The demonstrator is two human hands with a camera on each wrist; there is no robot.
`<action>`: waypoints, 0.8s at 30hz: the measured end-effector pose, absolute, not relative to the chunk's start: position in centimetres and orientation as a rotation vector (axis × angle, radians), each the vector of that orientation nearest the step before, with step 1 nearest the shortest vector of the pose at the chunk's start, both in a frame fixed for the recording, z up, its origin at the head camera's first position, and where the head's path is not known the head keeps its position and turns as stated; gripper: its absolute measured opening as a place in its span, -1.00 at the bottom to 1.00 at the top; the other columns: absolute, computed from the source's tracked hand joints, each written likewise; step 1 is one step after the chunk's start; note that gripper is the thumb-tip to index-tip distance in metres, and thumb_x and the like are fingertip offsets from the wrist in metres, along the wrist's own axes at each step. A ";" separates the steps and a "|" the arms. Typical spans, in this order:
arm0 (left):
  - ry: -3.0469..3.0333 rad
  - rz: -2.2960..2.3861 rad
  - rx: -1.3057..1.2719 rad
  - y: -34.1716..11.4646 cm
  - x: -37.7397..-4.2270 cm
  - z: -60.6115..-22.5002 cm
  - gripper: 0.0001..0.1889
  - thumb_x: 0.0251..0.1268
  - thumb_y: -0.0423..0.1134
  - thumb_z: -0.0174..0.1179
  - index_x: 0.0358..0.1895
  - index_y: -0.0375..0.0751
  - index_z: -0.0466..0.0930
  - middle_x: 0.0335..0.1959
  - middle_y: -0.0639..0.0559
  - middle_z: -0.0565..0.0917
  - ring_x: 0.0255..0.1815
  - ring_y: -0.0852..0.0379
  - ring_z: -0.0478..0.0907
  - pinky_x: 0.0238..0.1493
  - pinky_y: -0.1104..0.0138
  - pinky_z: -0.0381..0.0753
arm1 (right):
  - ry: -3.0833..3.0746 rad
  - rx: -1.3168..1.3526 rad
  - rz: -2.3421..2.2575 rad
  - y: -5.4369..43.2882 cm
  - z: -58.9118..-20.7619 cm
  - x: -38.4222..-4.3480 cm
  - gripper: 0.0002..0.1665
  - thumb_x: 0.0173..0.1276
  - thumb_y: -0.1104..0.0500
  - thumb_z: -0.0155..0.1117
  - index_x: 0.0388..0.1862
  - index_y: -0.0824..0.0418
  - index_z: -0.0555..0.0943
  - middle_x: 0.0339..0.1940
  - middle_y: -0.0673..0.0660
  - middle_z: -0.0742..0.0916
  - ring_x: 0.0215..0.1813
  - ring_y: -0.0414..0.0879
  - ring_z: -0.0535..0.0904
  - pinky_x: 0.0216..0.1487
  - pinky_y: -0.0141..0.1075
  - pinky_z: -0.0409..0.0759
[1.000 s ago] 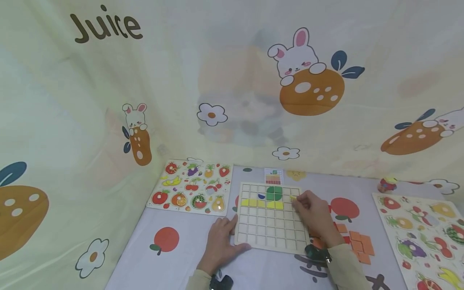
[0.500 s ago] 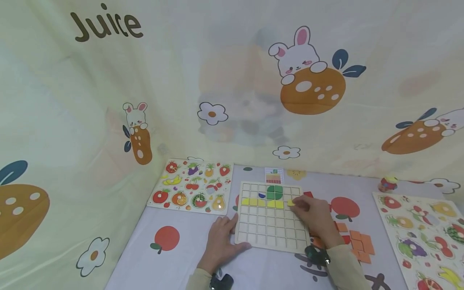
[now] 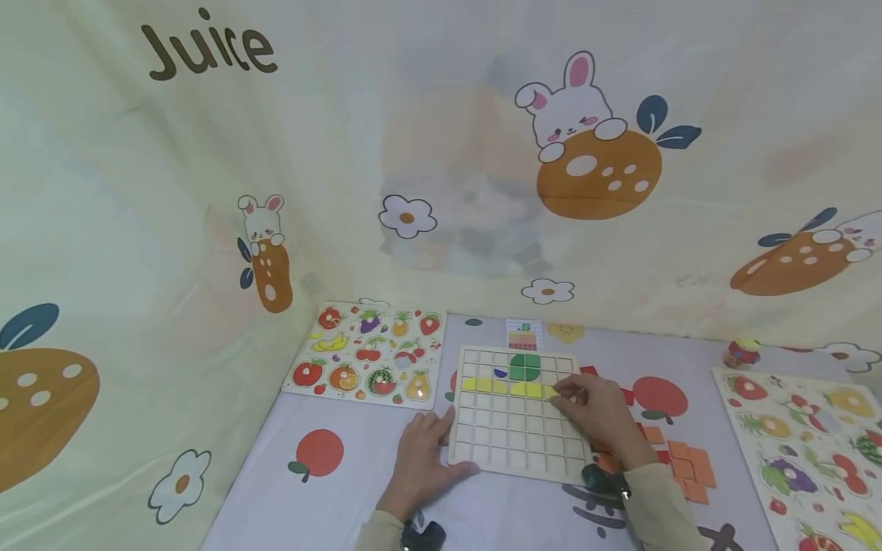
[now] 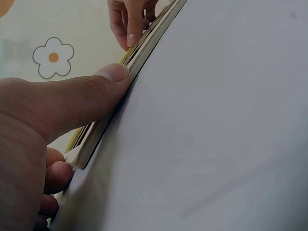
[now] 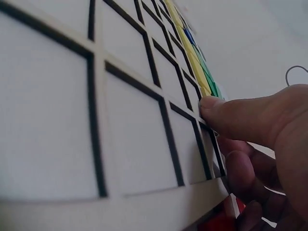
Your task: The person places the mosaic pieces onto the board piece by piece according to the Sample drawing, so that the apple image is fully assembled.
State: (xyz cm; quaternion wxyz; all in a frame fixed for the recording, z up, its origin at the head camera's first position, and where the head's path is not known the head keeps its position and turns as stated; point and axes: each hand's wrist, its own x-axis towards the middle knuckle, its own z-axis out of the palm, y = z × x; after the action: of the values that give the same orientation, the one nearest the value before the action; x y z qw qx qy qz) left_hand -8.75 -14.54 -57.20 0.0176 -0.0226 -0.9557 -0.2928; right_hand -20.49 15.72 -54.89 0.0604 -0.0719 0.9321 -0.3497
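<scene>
A pale wooden grid board (image 3: 510, 438) lies on the table in the head view. In its second row is a line of yellow tiles (image 3: 484, 386); green quarter-round pieces (image 3: 525, 368) and a small blue piece (image 3: 500, 373) sit near its top. My left hand (image 3: 422, 459) holds the near left corner, thumb along the front edge (image 4: 108, 106) and fingers at the side. With thumb and fingertips my right hand (image 3: 601, 413) pinches a yellow tile (image 3: 549, 391) at the right end of the yellow row. The right wrist view shows its thumb (image 5: 214, 107) at that row; the fingers partly hide the tile.
Loose orange tiles (image 3: 691, 467) and red tiles (image 3: 628, 396) lie right of the board, partly behind my right forearm. A small pattern card (image 3: 524, 334) is behind it. Fruit puzzle boards stand left (image 3: 375, 353) and right (image 3: 792, 451). A toy figure (image 3: 744, 352) sits at the back right.
My right hand has brought the yellow tile down and slightly left, from above the second row to its right end. The left hand stays at the board's corner.
</scene>
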 end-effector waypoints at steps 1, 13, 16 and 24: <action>-2.968 -0.911 -0.071 -14.5 -8.8 -57.2 0.04 -0.04 0.31 0.59 0.55 -0.03 0.47 -0.27 0.31 0.43 -0.12 0.28 0.26 -0.10 0.34 0.30 | 2.822 -0.215 -1.057 15.7 -54.9 -20.5 -0.63 0.36 0.04 0.55 0.08 0.14 0.78 -0.22 0.06 0.78 -0.28 -0.05 0.52 -0.44 -0.33 0.47; -2.950 -0.897 -0.079 -14.4 -8.7 -57.2 0.04 -0.06 0.30 0.61 0.54 -0.06 0.49 -0.30 0.30 0.41 -0.15 0.30 0.23 -0.15 0.34 0.27 | 2.898 -0.160 -1.033 14.8 -55.4 -20.3 -0.65 0.36 -0.01 0.52 0.03 0.14 0.79 -0.23 0.08 0.78 -0.28 -0.03 0.52 -0.42 -0.29 0.51; -2.945 -0.902 -0.081 -14.4 -8.6 -57.3 0.03 -0.05 0.30 0.61 0.53 -0.07 0.49 -0.30 0.30 0.41 -0.15 0.29 0.24 -0.14 0.34 0.28 | 2.909 -0.143 -1.041 14.7 -55.4 -20.3 -0.64 0.36 0.01 0.51 0.04 0.17 0.79 -0.22 0.10 0.78 -0.28 -0.02 0.52 -0.44 -0.28 0.51; -2.969 -0.908 -0.066 -14.4 -8.7 -57.3 0.04 -0.04 0.31 0.60 0.55 -0.04 0.47 -0.29 0.32 0.42 -0.13 0.29 0.25 -0.11 0.34 0.30 | 2.906 -0.148 -1.042 14.4 -55.2 -20.4 -0.54 0.33 -0.03 0.55 0.14 0.13 0.79 -0.18 0.14 0.77 -0.26 0.00 0.53 -0.43 -0.27 0.51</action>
State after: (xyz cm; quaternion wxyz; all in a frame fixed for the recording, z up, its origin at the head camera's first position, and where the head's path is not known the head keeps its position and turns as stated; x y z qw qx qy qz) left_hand -8.69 -14.39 -57.26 0.0182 -0.0212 -0.9559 -0.2924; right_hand -20.40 14.36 -55.23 0.0252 -0.0478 0.9399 -0.3371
